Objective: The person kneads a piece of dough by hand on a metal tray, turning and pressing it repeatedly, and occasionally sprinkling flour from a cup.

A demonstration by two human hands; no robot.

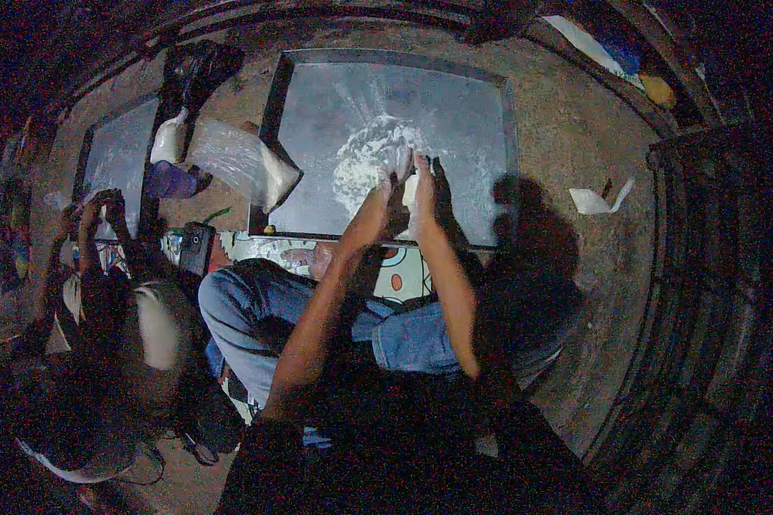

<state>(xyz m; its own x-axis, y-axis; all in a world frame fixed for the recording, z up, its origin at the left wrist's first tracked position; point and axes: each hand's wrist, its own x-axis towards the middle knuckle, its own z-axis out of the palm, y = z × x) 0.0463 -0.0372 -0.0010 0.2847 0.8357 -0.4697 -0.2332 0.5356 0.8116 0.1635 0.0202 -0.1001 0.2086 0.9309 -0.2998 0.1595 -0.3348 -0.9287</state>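
Both my hands are close together over a large dark metal tray [296, 103] with raised edges, pressing from either side on a pale, dough-like lump [410, 190] whose exact shape is partly hidden. My left hand [392, 184] is beside a spread heap of white powder [361, 163], its fingers partly in shade. My right hand [424, 184] has its fingers pointing away from me, held against the lump and powdered white. Thin smears of powder lie around the heap on the tray.
At left are a plastic bag of white powder [275, 178], a white pouch [169, 137], a purple container [172, 178], a black bag [202, 64] and a phone [196, 249]. A co-worker's hands [99, 206] work at another tray [112, 146]. A white scrap [593, 199] lies right.
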